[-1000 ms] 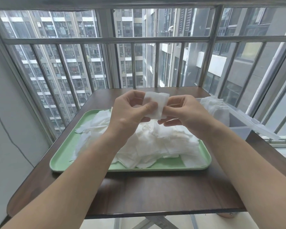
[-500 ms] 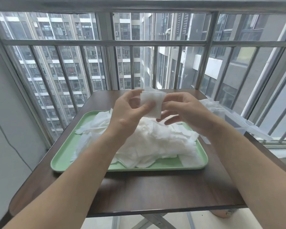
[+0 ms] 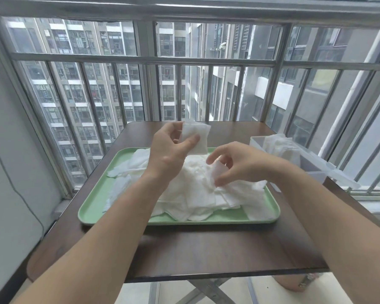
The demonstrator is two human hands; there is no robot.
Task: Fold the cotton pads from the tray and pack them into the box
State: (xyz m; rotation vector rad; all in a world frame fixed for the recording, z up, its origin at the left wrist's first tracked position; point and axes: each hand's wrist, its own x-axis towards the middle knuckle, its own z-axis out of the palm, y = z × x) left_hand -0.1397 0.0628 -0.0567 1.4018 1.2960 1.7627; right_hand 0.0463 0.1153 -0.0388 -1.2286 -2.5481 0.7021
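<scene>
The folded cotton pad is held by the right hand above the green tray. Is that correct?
No. The head view shows the left hand holding the folded cotton pad above the green tray; the right hand pinches a loose pad.

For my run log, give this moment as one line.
left hand: holds folded pad | right hand: at tray pile, grip unclear | box: holds pads

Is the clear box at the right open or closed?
Open. The box has no cover on top; its lid lies out to the right.
</scene>
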